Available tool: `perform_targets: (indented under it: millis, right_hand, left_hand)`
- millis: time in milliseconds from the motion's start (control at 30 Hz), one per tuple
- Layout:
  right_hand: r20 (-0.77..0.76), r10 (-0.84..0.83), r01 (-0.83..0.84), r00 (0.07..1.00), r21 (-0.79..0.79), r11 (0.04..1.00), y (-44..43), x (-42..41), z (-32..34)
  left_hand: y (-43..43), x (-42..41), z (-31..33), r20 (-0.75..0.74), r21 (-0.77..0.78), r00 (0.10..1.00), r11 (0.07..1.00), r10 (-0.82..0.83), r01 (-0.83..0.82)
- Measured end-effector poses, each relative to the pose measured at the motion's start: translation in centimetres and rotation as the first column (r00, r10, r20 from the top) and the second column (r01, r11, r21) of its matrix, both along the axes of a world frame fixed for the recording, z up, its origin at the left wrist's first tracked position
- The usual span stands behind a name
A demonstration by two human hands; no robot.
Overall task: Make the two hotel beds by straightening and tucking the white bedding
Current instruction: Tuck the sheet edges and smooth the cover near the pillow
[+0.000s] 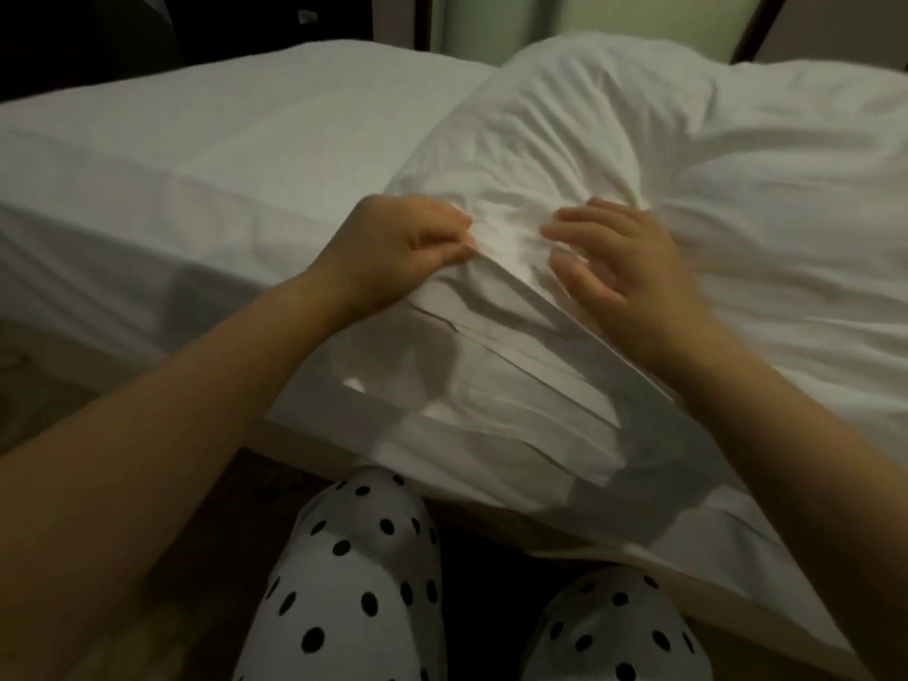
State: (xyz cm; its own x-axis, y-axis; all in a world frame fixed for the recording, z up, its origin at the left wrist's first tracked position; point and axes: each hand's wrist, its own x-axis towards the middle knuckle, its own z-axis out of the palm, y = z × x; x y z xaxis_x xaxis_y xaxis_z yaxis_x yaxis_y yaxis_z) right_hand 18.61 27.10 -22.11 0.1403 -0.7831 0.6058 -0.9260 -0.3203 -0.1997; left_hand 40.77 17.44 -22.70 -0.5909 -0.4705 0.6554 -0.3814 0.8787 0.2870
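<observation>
At the near edge of the bed, the left hand pinches a fold of bunched white bedding. The right hand rests open beside it. Gripping the hem with both hands, then drawing it flat leftward, should work best.

Leaving a wide, flat stretch of sheet open left of the pillow for a hand to pass. Blocking the way right of the pillow with rumpled bedding, heaped against it. Crowding the pillow's near end with the left hand, pinching its cloth, and the right hand, fingers spread over it, leaving only a narrow gap between them. Closing in below the pillow's overhanging flap with two polka-dot knees. Walling off the far side behind the pillow with a pale panel.
</observation>
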Motion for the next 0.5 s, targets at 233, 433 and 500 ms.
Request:
perform_targets:
  millis: [233, 433, 500]
  right_hand:
    - [-0.496, 0.095, -0.248, 0.863, -0.252, 0.935, 1.8, 4.3, -1.2]
    - [-0.394, -0.097, 0.06, 0.914, -0.104, 0.993, -0.8, 7.3, -3.8]
    - [-0.344, -0.145, 0.121, 0.928, -0.088, 0.989, -1.2, 8.0, -4.7]
  left_hand:
    - [-4.4, -1.2, 3.5, -0.023, 0.066, 0.997, 0.995, 0.079, -0.078]
    - [-5.3, -1.0, 5.0, 0.087, -0.087, 0.992, 0.992, 0.097, -0.089]
    - [-5.3, -0.6, 4.8, 0.086, -0.143, 0.99, 0.985, 0.113, -0.1]
